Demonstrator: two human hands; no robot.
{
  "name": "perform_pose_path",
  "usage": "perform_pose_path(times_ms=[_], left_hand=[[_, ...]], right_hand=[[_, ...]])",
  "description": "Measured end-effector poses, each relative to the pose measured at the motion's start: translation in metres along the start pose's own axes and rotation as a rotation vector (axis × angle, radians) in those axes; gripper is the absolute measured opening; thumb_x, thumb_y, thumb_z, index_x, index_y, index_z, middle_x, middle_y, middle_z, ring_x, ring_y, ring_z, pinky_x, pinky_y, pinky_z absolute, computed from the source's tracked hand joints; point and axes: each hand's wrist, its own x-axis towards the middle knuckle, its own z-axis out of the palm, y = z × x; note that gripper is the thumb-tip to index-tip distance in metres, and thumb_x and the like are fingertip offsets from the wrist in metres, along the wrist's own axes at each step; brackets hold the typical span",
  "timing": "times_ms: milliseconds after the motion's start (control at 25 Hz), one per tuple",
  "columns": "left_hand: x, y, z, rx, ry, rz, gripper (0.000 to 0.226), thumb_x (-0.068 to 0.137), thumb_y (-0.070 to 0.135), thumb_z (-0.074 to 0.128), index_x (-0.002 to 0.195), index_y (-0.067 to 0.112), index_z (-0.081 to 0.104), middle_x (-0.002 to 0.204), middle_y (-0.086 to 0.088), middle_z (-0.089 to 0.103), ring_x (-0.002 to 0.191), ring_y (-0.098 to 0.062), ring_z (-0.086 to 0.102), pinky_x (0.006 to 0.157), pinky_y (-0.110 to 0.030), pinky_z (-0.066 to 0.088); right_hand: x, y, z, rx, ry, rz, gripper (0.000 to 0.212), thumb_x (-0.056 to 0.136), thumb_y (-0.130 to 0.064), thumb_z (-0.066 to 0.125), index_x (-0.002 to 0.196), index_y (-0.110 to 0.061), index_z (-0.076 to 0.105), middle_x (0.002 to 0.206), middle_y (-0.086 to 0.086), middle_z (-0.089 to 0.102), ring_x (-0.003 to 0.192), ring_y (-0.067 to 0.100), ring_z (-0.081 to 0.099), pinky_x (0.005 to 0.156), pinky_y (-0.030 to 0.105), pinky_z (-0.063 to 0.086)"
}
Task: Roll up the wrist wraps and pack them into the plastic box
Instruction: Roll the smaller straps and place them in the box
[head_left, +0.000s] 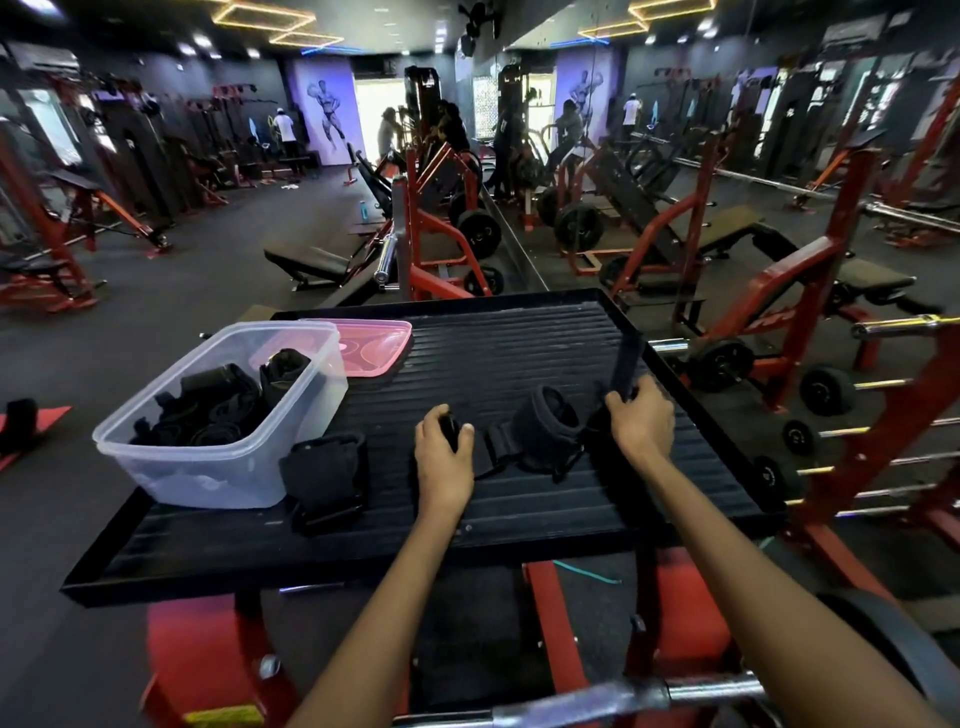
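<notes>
A clear plastic box (171, 457) stands at the left of a black ribbed platform (519, 338), with several rolled black wraps (218, 410) inside. Its pink lid (374, 345) lies behind it. My left hand (441, 447) grips a small rolled black wrap near the platform's middle. My right hand (641, 418) pinches the end of a long black wrap strap (626, 358) that stretches away toward the far edge. Between my hands lies a black cuff-like wrap (545, 431). Another black wrap (324, 478) lies flat just right of the box.
The platform sits on a red machine frame (545, 613). A chrome bar (623, 693) crosses below my arms. Red benches, plates and barbells fill the right side; a mirror wall runs behind. People stand far back. A red mat (31, 421) lies on the left floor.
</notes>
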Motion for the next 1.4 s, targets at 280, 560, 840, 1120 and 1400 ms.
perform_pose_path(times_ms=[280, 560, 840, 1120, 1400], left_hand=[[-0.013, 0.012, 0.008, 0.41, -0.072, 0.59, 0.069, 0.08, 0.051, 0.055, 0.135, 0.011, 0.041, 0.145, -0.007, 0.037, 0.14, -0.024, 0.026, 0.12, -0.04, 0.008], [-0.015, 0.01, 0.014, 0.226, -0.322, 0.407, 0.088, 0.076, 0.054, 0.066, 0.146, 0.018, 0.026, 0.153, 0.0, 0.028, 0.142, -0.015, 0.025, 0.121, -0.034, 0.01], [-0.01, 0.003, -0.002, 0.726, -0.028, 0.301, 0.073, 0.086, 0.066, 0.027, 0.136, 0.016, 0.043, 0.15, -0.004, 0.036, 0.144, -0.022, 0.019, 0.114, -0.053, -0.014], [-0.007, 0.04, 0.007, 0.455, -0.562, 0.506, 0.114, 0.059, 0.064, 0.073, 0.147, 0.022, 0.014, 0.154, 0.002, 0.02, 0.139, -0.017, 0.03, 0.115, -0.043, 0.026], [0.014, 0.036, -0.006, -0.186, -0.301, 0.222, 0.053, 0.073, 0.028, 0.078, 0.116, 0.033, 0.047, 0.124, 0.007, 0.051, 0.096, -0.018, 0.062, 0.079, -0.02, 0.052]], right_hand=[[-0.009, -0.002, 0.001, 0.291, -0.139, -0.05, 0.021, 0.098, -0.022, 0.042, 0.109, -0.006, 0.048, 0.097, 0.005, 0.054, 0.089, 0.023, 0.051, 0.07, 0.031, 0.032], [-0.013, -0.036, 0.003, 0.148, -0.324, -0.393, 0.023, 0.097, -0.025, 0.046, 0.113, -0.016, 0.06, 0.102, 0.003, 0.067, 0.096, 0.018, 0.061, 0.078, 0.028, 0.045], [-0.002, -0.012, 0.017, -0.062, -0.334, 0.03, 0.025, 0.097, -0.021, 0.045, 0.105, -0.002, 0.058, 0.115, 0.021, 0.06, 0.104, 0.033, 0.057, 0.076, 0.031, 0.039], [-0.008, -0.021, 0.011, 0.523, -0.353, 0.113, 0.017, 0.093, -0.007, 0.046, 0.08, -0.01, 0.056, 0.068, 0.006, 0.054, 0.056, 0.015, 0.05, 0.04, 0.017, 0.043], [0.003, -0.036, 0.015, 0.794, -0.221, 0.275, 0.018, 0.083, 0.008, 0.042, 0.086, -0.009, 0.046, 0.068, 0.004, 0.053, 0.057, 0.016, 0.052, 0.043, 0.019, 0.044]])
